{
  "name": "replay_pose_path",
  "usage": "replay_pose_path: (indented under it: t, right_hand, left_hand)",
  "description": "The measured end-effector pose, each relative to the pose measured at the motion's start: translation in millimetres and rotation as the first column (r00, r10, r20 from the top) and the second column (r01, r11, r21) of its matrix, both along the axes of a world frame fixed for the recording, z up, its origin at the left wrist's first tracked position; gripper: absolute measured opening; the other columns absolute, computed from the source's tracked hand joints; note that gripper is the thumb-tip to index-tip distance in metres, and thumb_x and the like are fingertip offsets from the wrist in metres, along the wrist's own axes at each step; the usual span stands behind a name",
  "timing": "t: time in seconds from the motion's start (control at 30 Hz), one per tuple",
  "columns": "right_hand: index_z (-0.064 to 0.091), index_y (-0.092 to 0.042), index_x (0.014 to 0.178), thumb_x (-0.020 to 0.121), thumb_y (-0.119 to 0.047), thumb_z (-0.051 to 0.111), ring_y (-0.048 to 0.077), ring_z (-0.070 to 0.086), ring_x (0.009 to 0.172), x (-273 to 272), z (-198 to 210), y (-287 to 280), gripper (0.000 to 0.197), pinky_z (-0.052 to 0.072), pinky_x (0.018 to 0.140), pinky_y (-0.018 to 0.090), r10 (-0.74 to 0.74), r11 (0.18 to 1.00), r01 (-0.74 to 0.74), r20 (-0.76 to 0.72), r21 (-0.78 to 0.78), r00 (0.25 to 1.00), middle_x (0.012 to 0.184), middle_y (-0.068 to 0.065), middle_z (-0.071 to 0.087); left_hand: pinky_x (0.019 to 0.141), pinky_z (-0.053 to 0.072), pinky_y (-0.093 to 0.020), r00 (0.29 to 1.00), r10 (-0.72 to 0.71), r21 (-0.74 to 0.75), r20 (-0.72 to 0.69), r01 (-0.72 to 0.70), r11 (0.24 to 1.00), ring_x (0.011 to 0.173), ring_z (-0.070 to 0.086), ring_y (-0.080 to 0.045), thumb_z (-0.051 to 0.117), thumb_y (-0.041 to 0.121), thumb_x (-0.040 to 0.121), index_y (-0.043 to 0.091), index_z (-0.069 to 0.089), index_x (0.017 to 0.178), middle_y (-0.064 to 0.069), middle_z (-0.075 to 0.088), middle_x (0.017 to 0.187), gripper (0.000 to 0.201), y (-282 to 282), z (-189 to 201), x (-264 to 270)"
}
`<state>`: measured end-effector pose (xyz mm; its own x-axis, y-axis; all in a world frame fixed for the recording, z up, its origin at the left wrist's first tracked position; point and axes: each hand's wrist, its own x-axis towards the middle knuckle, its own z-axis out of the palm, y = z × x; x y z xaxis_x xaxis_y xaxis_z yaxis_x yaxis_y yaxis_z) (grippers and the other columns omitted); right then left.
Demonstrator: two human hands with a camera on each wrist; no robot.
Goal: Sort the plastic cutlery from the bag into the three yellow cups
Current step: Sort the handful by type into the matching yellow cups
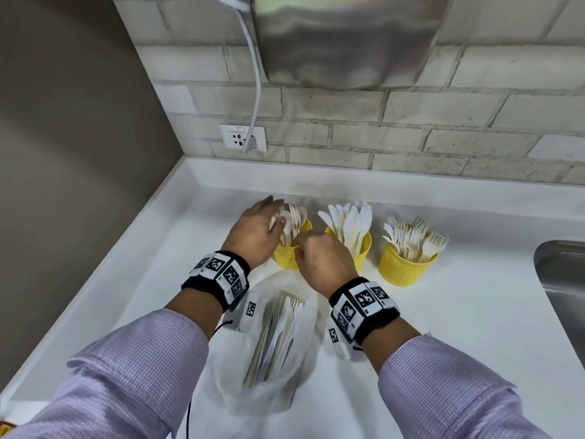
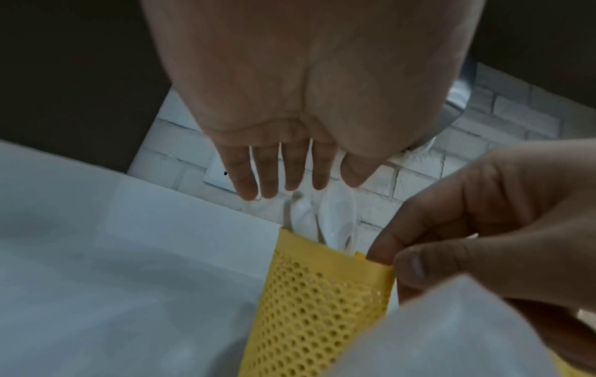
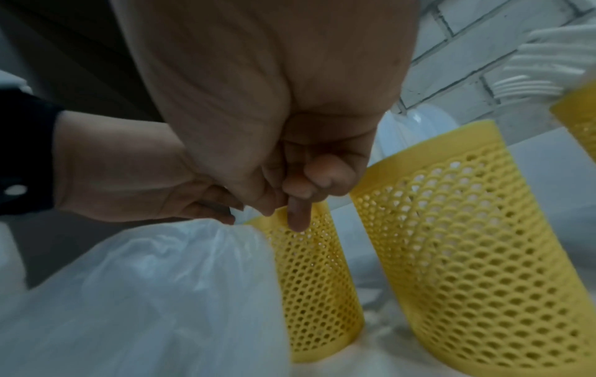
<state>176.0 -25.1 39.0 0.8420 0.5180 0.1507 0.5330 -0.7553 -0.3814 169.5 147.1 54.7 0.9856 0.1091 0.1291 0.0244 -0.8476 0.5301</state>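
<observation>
While the left hand (image 1: 258, 231) lay flat-fingered against the spoons (image 1: 292, 218) in the spoon cup (image 1: 286, 255), the right hand (image 1: 323, 259) pinched that cup's near rim. Knife cup (image 1: 362, 248) sat just right of the spoon cup, fork cup (image 1: 402, 264) further right, and the bag (image 1: 278, 340), with cutlery left inside, lay on the counter (image 1: 474, 312) right in front of it. Risk: the light mesh cup tips if the rim is tugged or the packed spoons get pushed, spilling them. Unclear: whether the right hand also held a spoon; bag contents blurred.
</observation>
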Motion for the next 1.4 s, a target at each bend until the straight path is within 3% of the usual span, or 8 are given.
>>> replay_pose_path:
  t: [0.17,0.33,0.63,0.87,0.97,1.1,1.27,1.4]
  right_hand:
    - [0.062,-0.014,0.089,0.093,-0.020,0.051,0.031,0.065,0.074,-6,8,-5,0.013,0.054,0.062,0.040,-0.015,0.977,0.018,-0.015,0.211,1.000,0.084,0.005,0.067]
    - [0.070,-0.015,0.084,0.087,-0.010,0.060,0.012,0.060,0.071,-39,18,-20,0.011,0.052,0.068,0.032,0.070,0.917,-0.015,-0.124,0.398,0.990,0.080,-0.004,0.069]
    - [0.062,-0.020,0.074,0.091,-0.018,0.052,0.023,0.058,0.074,-98,-15,-25,0.020,0.046,0.065,0.033,0.281,0.952,-0.305,-0.415,0.009,0.865,0.079,0.005,0.068]
    - [0.043,-0.013,0.067,0.097,-0.017,0.048,0.029,0.052,0.075,-106,-16,-30,0.031,0.037,0.066,0.032,0.120,0.919,-0.259,-0.413,-0.298,0.903,0.073,0.005,0.049]
    - [0.033,-0.016,0.064,0.099,-0.018,0.049,0.025,0.049,0.069,-110,-10,-27,0.038,0.036,0.062,0.030,0.057,0.903,-0.227,-0.421,-0.365,0.905,0.068,0.001,0.038]
    - [0.048,-0.014,0.077,0.096,-0.022,0.055,0.029,0.066,0.093,-116,-10,-19,0.022,0.045,0.072,0.032,-0.011,0.901,-0.196,-0.473,-0.387,0.881,0.098,0.008,0.066]
    - [0.055,-0.009,0.078,0.092,-0.020,0.060,0.027,0.061,0.081,-113,-21,-11,0.018,0.044,0.064,0.028,-0.151,0.975,0.028,-0.569,-0.218,0.808,0.102,0.014,0.071]
    - [0.053,-0.010,0.071,0.087,-0.019,0.060,0.028,0.060,0.072,-115,-30,-12,0.020,0.038,0.049,0.024,-0.224,0.973,0.207,-0.650,-0.103,0.726,0.078,0.011,0.062]
  left_hand:
    - [0.096,0.051,-0.032,0.982,0.160,-0.187,0.102,-0.139,0.972,0.102,0.065,-0.016,0.060,0.030,0.100,0.019,0.062,0.129,0.000,0.066,0.119,0.031,-8,41,-39]
    - [0.068,0.057,-0.031,0.990,0.001,-0.252,-0.143,-0.037,0.967,0.064,0.069,-0.012,0.066,0.022,0.095,0.021,0.069,0.085,0.004,0.073,0.069,0.011,-18,57,-103]
    - [0.088,0.052,-0.037,0.766,-0.184,0.124,-0.616,0.325,0.937,0.101,0.066,-0.023,0.049,0.028,0.089,0.018,0.065,0.111,-0.001,0.070,0.113,0.029,-20,-19,-151]
    - [0.080,0.046,-0.037,0.841,-0.030,0.262,-0.540,0.202,0.944,0.100,0.065,-0.039,0.056,0.040,0.098,0.021,0.044,0.134,-0.007,0.049,0.130,0.043,-19,-33,-160]
    - [0.082,0.048,-0.036,0.857,0.039,0.268,-0.514,0.118,0.956,0.106,0.065,-0.033,0.059,0.048,0.096,0.012,0.045,0.135,-0.011,0.055,0.129,0.055,-22,-40,-158]
    - [0.084,0.050,-0.029,0.815,0.119,0.221,-0.567,0.011,0.975,0.107,0.067,-0.021,0.068,0.068,0.082,0.006,0.048,0.133,-0.005,0.069,0.119,0.082,-31,-52,-155]
    - [0.076,0.046,-0.026,0.806,0.125,0.115,-0.579,-0.071,0.991,0.086,0.061,-0.014,0.076,0.052,0.084,0.022,0.060,0.084,0.007,0.061,0.078,0.034,-45,-46,-149]
    - [0.084,0.056,-0.033,0.785,0.130,0.051,-0.606,-0.125,0.991,0.092,0.069,-0.017,0.076,0.051,0.081,0.011,0.072,0.091,-0.002,0.072,0.087,0.042,-46,-51,-147]
